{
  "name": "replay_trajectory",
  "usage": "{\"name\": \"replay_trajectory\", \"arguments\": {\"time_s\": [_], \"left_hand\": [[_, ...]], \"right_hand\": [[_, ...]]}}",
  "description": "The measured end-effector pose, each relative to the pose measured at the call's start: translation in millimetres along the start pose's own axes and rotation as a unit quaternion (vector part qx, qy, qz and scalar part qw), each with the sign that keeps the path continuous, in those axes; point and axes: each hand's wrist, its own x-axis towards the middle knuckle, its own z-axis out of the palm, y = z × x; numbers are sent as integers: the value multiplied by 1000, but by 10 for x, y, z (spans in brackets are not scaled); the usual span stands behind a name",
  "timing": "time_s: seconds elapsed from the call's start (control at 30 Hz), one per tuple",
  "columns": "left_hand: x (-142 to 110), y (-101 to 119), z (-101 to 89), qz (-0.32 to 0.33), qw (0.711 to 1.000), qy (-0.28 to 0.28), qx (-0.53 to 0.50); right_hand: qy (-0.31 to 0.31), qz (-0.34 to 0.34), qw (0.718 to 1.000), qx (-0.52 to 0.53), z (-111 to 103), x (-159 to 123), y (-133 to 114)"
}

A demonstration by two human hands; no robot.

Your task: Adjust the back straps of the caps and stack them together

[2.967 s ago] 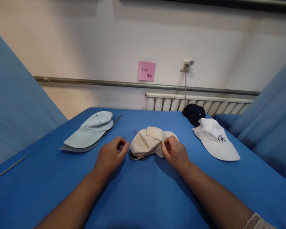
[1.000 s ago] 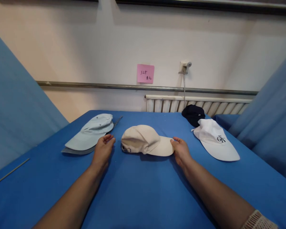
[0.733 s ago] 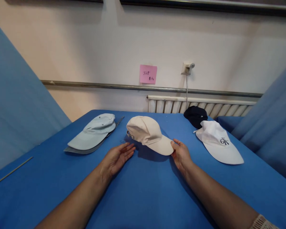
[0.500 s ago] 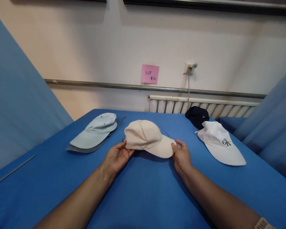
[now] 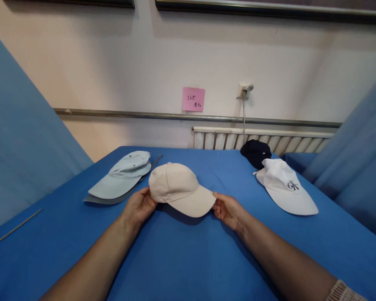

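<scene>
A beige cap is held by both hands at the middle of the blue table, its crown up and its brim turned toward the right and the near side. The back of the crown is gripped by the left hand, the fingers curled beneath it. The brim's edge is pinched between thumb and forefinger of the right hand, the other fingers bent in. A shadow is cast under the cap; whether the table is touched by it cannot be told. To the left, a grey cap is mostly covered by a pale blue cap. To the right, a navy cap is partly hidden by a white cap. A thin stick is seen at the far left.
</scene>
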Motion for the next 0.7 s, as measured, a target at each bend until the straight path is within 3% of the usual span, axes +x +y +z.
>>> {"name": "replay_trajectory", "arguments": {"time_s": [0.1, 0.27, 0.53, 0.7], "left_hand": [[-8, 13, 8, -3, 1000, 0, 19], [-9, -27, -12, -24, 996, 40, 75], [-60, -174, 62, -27, 986, -28, 163], [-12, -163, 20, -35, 980, -34, 193]], "right_hand": [[-1, -2, 1000, -8, -19, 30, 1], [71, -144, 987, 30, -93, 162, -63], [228, -256, 938, 53, -567, 665, -768], [314, -287, 903, 64, -807, 1046, -1086]]}}
